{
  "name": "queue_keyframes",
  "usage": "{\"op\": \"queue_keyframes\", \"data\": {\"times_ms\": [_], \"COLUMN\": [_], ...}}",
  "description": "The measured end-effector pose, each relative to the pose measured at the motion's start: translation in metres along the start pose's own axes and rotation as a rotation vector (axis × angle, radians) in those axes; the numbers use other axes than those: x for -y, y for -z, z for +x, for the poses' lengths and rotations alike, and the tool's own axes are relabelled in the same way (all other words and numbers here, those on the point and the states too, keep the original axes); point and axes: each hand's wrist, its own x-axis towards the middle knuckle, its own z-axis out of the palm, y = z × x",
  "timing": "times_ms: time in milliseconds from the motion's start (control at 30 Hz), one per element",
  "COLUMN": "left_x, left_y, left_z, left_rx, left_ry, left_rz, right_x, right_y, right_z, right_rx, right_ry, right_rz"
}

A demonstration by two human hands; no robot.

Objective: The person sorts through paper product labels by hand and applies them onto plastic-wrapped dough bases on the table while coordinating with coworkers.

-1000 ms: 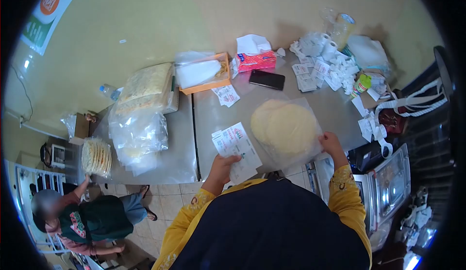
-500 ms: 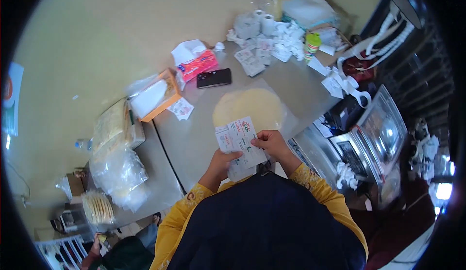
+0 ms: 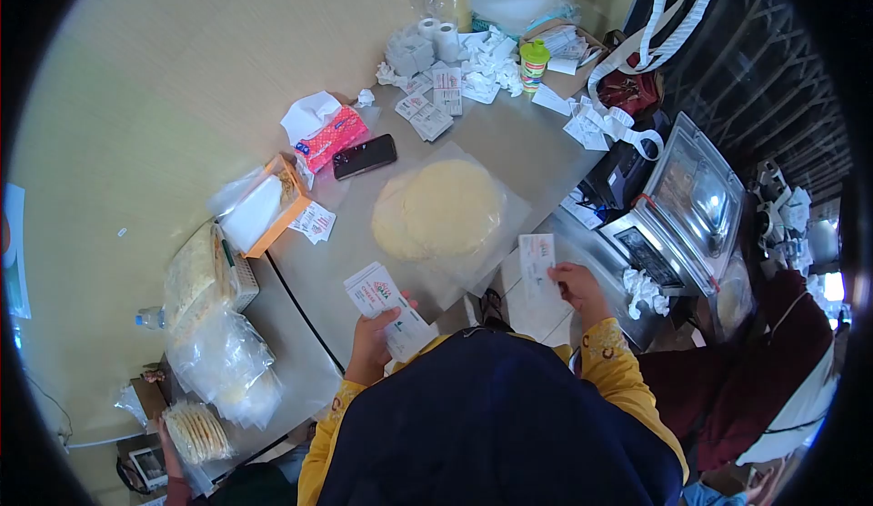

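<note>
My left hand (image 3: 371, 338) holds a small stack of white printed labels (image 3: 375, 290) near the table's front edge. One more printed label (image 3: 536, 259) is pinched in my right hand (image 3: 576, 288), out past the edge and over the floor. Between and beyond the hands, round pale flatbreads (image 3: 452, 208) lie overlapping in a clear plastic bag (image 3: 506, 208) on the metal table. The two hands are apart, and neither touches the bag.
A black phone (image 3: 365, 157), a pink tissue pack (image 3: 332, 140) and an orange box (image 3: 297, 199) lie behind the bag. Bagged flatbreads (image 3: 197, 431) are at the left, beside a person's hand (image 3: 167, 442). A metal machine (image 3: 673, 224) stands right; another person (image 3: 755, 370) is behind it.
My hands came together at the labels, then parted, the right one taking a label to the right. It earlier touched the flatbread bag. The view has turned toward the right.
</note>
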Motion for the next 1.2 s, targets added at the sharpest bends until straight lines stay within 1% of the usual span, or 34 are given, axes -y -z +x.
{"op": "queue_keyframes", "data": {"times_ms": [100, 200, 300, 400, 500, 567, 600, 700, 800, 900, 1000, 1100, 1200], "left_x": [-0.001, 0.005, 0.003, 0.004, 0.005, 0.007, 0.007, 0.005, 0.008, 0.008, 0.008, 0.004, 0.002], "left_y": [0.008, 0.021, 0.025, 0.028, 0.034, 0.037, 0.036, 0.032, 0.043, 0.043, 0.039, 0.025, 0.016], "left_z": [-0.007, -0.007, -0.012, -0.014, -0.015, -0.016, -0.016, -0.019, -0.015, -0.014, -0.011, -0.005, 0.006], "left_rx": [-0.013, -0.050, -0.045, -0.067, -0.097, -0.129, -0.143, -0.163, -0.172, -0.218, -0.206, -0.216, -0.174], "left_ry": [-0.004, -0.013, -0.006, -0.035, -0.039, -0.051, -0.056, -0.053, -0.066, -0.079, -0.088, -0.075, -0.078], "left_rz": [-0.004, -0.010, 0.003, -0.007, -0.023, -0.004, 0.004, -0.013, -0.051, -0.079, -0.082, -0.055, -0.122], "right_x": [-0.001, 0.011, 0.027, 0.049, 0.057, 0.062, 0.068, 0.086, 0.072, 0.064, 0.073, 0.081, 0.093], "right_y": [-0.029, -0.067, -0.103, -0.142, -0.171, -0.187, -0.191, -0.186, -0.147, -0.107, -0.090, -0.097, -0.119], "right_z": [0.006, 0.027, 0.047, 0.051, 0.066, 0.069, 0.066, 0.051, 0.056, 0.037, 0.029, 0.055, 0.071], "right_rx": [0.135, 0.136, 0.163, 0.150, 0.197, 0.200, 0.200, 0.202, 0.472, 0.727, 0.727, 0.488, 0.329], "right_ry": [-0.008, 0.040, 0.149, 0.200, 0.205, 0.178, 0.165, 0.072, 0.020, 0.144, 0.159, 0.066, 0.165], "right_rz": [0.037, 0.204, 0.308, 0.370, 0.382, 0.298, 0.256, -0.123, -0.194, 0.229, 0.658, 0.702, 0.710]}}
